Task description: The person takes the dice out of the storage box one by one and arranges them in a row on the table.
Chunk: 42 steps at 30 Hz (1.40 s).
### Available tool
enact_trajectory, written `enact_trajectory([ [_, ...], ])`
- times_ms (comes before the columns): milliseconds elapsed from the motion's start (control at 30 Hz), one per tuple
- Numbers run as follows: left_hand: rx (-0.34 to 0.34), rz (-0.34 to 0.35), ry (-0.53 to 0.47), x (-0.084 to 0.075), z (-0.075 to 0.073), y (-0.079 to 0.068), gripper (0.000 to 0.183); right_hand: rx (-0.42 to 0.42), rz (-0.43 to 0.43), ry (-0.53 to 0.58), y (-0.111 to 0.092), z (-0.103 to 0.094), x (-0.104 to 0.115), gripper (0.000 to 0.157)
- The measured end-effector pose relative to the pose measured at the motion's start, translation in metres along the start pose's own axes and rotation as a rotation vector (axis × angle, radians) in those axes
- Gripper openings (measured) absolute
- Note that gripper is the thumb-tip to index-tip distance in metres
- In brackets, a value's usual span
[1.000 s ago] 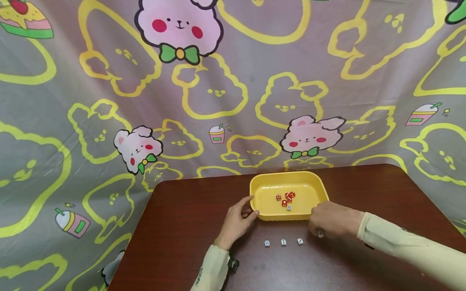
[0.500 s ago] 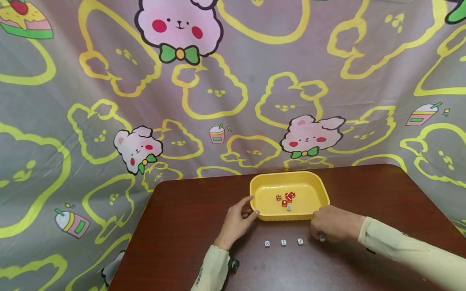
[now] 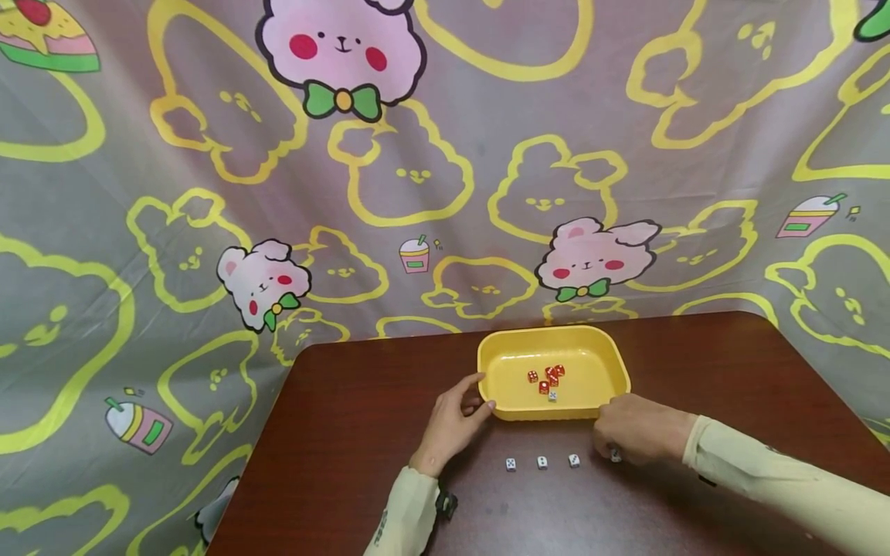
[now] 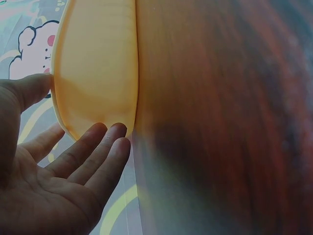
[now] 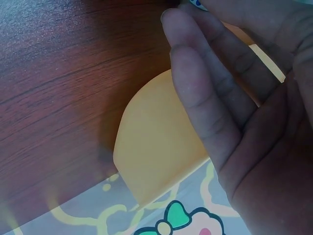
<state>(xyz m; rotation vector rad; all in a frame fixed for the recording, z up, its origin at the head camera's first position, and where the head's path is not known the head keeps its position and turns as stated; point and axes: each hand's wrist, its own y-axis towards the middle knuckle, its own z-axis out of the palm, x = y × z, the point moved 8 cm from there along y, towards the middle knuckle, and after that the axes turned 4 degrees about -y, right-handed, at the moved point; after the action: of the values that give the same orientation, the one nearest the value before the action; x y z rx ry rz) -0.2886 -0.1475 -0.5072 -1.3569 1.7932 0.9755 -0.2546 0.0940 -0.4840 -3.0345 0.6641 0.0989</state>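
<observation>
While three white dice (image 3: pixel 541 462) were already lined up on the counter (image 3: pixel 348 432) just before the yellow tray (image 3: pixel 507 413), a fourth (image 3: pixel 615 455) was pinched under the right hand (image 3: pixel 636 432); several red dice (image 3: pixel 548 378) and one white remained inside. The left hand (image 3: pixel 452 425), fingers (image 4: pixel 98 147) relaxed, steadied the tray's corner.

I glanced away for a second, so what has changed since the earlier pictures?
The right hand has lowered slightly toward the brown wooden table, bringing a small white die down beside the three already in a row. The left hand and the yellow plastic tray stayed put.
</observation>
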Motion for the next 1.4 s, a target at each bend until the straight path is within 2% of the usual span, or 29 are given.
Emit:
enact_trajectory([
  [267, -0.004, -0.001, 0.005, 0.0000, -0.0001, 0.0015, 0.054, 0.053, 0.040, 0.064, 0.0007, 0.0034, -0.0033, 0.041],
  [467, -0.005, 0.000, 0.011, 0.0001, -0.0005, 0.0025, 0.053, 0.075, 0.054, 0.051, 0.0013, 0.0050, -0.0036, 0.041],
  [700, -0.004, 0.006, 0.012, -0.0002, 0.0004, 0.0025, 0.053, 0.062, 0.039, 0.013, 0.0010, 0.0053, -0.0019, 0.042],
  [1400, -0.004, 0.004, 0.002, 0.0004, 0.0003, 0.0006, 0.054, 0.030, 0.018, 0.014, -0.0003, 0.0008, 0.0007, 0.040],
])
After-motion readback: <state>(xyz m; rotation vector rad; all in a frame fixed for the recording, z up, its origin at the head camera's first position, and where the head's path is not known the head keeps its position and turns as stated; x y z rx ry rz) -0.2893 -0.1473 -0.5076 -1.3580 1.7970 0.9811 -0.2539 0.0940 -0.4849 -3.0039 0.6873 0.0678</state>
